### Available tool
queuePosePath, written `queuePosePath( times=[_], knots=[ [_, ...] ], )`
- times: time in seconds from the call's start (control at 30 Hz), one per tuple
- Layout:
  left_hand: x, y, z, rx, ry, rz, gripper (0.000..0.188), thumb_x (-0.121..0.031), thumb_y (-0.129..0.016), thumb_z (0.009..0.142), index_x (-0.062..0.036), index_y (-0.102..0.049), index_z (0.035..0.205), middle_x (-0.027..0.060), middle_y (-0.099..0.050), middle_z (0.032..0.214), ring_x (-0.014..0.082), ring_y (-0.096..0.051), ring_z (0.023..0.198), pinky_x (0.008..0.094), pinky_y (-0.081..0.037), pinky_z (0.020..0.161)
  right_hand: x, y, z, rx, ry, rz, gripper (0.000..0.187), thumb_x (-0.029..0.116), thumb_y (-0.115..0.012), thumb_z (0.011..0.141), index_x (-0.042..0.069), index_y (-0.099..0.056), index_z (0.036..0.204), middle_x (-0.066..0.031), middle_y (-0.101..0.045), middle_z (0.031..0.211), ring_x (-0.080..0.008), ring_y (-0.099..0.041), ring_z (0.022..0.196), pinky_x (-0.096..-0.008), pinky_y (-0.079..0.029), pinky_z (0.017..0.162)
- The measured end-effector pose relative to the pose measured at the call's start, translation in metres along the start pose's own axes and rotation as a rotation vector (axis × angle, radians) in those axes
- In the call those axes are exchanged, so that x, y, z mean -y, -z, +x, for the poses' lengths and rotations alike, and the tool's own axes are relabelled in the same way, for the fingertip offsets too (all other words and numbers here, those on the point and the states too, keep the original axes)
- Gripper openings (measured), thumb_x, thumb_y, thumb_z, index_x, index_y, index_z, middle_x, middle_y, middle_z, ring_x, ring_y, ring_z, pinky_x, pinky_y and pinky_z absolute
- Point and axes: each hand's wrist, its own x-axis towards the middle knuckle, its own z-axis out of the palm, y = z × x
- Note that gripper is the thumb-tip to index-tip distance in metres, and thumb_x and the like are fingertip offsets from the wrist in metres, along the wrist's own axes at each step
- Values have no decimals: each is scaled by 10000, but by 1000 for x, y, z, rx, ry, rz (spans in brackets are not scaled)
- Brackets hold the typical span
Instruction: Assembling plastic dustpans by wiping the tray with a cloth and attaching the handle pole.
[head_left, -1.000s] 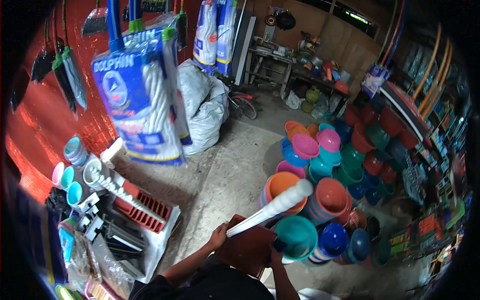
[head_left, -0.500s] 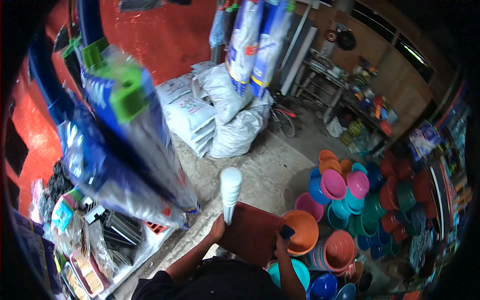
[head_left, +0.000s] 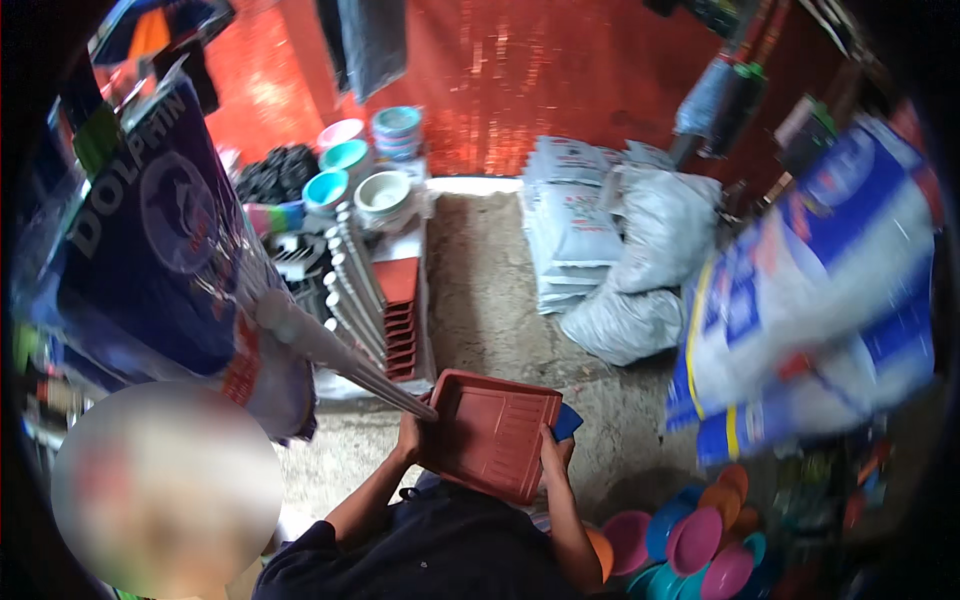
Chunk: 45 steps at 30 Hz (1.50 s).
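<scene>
A reddish-brown dustpan is held in front of my body, its ribbed inside facing up. From its left corner a long white handle runs up and to the left, crossing in front of a hanging plastic pack. My left hand is closed round the pan's left edge at the base of the handle. My right hand grips the pan's right edge, and a small blue piece, perhaps a cloth or sponge, sticks out beside its fingers.
Ahead on the left, more reddish-brown dustpans stand stacked near several basins. Full white sacks are piled ahead right. Large plastic-wrapped packs hang at left and right. Colourful tubs stand lower right. A blurred patch hides the lower left.
The view has swung left, so the sacks and tubs sit further right. The dustpan's handle now slants left instead of pointing upward. Both hands keep their hold.
</scene>
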Motion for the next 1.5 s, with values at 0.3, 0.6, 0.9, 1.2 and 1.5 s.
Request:
queuePosePath(
  times=[0.3,0.6,0.9,1.2,1.5],
  knots=[
    [-14,10,-20,-353,-93,-73,536,-327,-394,1011,80,-440,1357,182,-602,1242,246,-607,1106,363,-489,968,38,-61,74,466,78,-184,337,182,-666,894,-28,-618,1154,-122,-679,1089,-216,-652,953,-355,-495,835],
    [-20,-26,70,-568,-79,-468,679,-512,-187,1046,20,-468,1362,125,-594,1243,211,-553,1143,355,-389,1049,87,-129,194,643,94,-531,263,115,-625,814,-46,-652,1021,-101,-690,943,-184,-654,828,-336,-499,731],
    [-49,-48,232,-200,-2,-485,640,-458,-358,1023,-58,-286,1517,93,-407,1499,219,-350,1393,370,-315,1120,139,-172,346,424,269,-624,378,110,-678,811,-46,-590,1144,-140,-671,1047,-234,-650,928,-354,-504,826],
    [-40,-33,262,-228,179,-529,840,-521,-478,966,-29,-121,1546,130,-216,1588,179,-217,1445,285,-206,1142,170,-281,411,725,145,-604,479,58,-680,837,-41,-492,1266,-133,-648,1132,-239,-626,1021,-345,-474,910],
    [-55,-75,280,-603,299,-791,360,-497,-527,935,-143,-578,894,-26,-498,699,78,-488,622,285,-402,559,167,-431,478,1115,133,-717,296,34,-648,869,-36,-596,1152,-106,-677,1073,-210,-652,929,-337,-500,845]
  ],
)
